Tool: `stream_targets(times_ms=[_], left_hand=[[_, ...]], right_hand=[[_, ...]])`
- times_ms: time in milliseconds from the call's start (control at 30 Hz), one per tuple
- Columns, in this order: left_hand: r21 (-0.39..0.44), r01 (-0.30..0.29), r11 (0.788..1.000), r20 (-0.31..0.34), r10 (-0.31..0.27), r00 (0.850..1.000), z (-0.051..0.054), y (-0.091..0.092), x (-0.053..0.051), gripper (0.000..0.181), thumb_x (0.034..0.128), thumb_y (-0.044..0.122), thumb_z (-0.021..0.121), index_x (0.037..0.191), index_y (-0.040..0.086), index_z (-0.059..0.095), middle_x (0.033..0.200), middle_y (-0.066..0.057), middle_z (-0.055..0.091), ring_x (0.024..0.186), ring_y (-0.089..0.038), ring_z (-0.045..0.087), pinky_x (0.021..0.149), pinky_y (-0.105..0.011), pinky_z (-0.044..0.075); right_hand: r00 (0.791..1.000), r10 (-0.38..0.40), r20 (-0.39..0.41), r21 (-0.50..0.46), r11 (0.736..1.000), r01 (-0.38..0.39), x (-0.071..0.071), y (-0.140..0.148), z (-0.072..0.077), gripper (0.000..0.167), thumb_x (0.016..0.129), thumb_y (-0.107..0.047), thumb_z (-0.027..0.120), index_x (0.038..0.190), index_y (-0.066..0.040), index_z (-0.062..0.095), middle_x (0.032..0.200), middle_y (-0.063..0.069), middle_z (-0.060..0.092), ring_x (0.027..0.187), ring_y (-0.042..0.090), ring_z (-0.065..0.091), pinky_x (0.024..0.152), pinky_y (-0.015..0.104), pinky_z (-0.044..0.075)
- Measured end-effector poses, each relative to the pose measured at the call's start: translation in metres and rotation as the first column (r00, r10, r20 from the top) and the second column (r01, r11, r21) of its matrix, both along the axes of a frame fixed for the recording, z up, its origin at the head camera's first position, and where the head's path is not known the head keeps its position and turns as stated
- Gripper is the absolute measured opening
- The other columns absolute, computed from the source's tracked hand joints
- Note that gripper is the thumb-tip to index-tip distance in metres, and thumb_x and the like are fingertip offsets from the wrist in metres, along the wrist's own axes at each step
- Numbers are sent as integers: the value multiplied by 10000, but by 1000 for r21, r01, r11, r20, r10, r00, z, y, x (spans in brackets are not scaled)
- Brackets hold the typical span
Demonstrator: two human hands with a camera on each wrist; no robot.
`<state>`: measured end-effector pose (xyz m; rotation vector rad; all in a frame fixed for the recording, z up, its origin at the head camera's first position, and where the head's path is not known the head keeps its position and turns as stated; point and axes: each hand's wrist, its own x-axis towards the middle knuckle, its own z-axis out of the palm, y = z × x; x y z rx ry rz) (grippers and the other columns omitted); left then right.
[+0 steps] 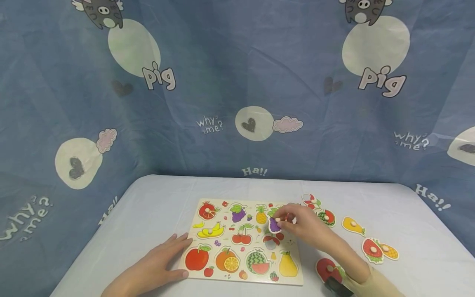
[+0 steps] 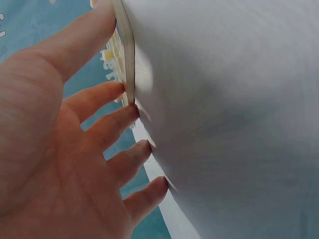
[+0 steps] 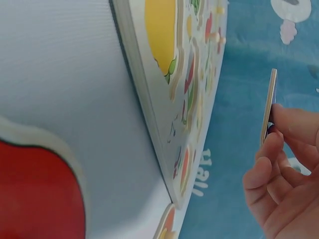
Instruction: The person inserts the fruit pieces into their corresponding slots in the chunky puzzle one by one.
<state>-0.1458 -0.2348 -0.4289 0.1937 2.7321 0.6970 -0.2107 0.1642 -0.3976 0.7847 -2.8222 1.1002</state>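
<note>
A wooden fruit puzzle board (image 1: 243, 282) lies flat on the white table. My right hand (image 1: 309, 225) pinches a purple grape puzzle piece (image 1: 274, 225) by its knob, over the board's upper right part. Edge-on in the right wrist view, the grape piece (image 3: 269, 102) is held apart from the board (image 3: 142, 94). At the board's left side, my left hand (image 1: 154, 264) has its fingers spread, with fingertips and thumb touching the edge. From the left wrist view, the left hand (image 2: 65, 144) has its thumb and forefinger against the board's side (image 2: 128, 55).
Loose pieces lie right of the board: a red-and-green one (image 1: 311, 201), a watermelon (image 1: 327, 218), a pear (image 1: 352, 225), a strawberry (image 1: 372, 251) touching a pineapple (image 1: 390, 251), and a red apple (image 1: 326, 269) near the right forearm. A blue printed cloth (image 1: 222, 156) hangs behind the table.
</note>
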Motion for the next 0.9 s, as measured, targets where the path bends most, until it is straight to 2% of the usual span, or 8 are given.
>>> stream_targets(times_ms=[533,900], left_hand=[[-8,-3,1000,-3,3,1000,-1,0,-1,844,700,505,832,1440,256,512,1530,3,414,1437,-334,278,1057,-670,296],[3,2,1000,-3,-2,1000,-2,0,-1,830,706,473,839,1433,227,521,1525,-14,422,1436,-342,278,1061,-667,292]], right_hand=[[1000,21,-8,-4,1000,-21,-6,-13,2,178,877,-125,751,1000,-248,713,856,-163,620,759,91,565,644,267,498],[999,22,43,4,1000,-23,-10,-21,4,152,888,-150,744,979,-267,707,893,-152,621,785,105,569,655,284,504]])
